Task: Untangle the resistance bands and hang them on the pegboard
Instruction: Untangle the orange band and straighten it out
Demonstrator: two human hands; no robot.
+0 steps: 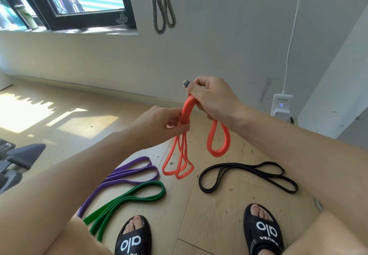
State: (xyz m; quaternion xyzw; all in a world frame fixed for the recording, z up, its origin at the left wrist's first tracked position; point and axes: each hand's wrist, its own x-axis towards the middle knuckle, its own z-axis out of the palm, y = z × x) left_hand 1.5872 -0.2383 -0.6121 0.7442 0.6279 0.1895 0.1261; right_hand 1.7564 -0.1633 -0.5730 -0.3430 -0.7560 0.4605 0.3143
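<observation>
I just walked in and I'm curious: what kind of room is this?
Probably a home workout corner: resistance bands such as the purple band lie on a wooden floor, a grey band hangs on the wall, and padded equipment sits at left.

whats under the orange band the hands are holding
Bare wooden floor lies under the hanging orange band; the purple band and black band lie either side. Its top is hidden inside the right hand.
</observation>
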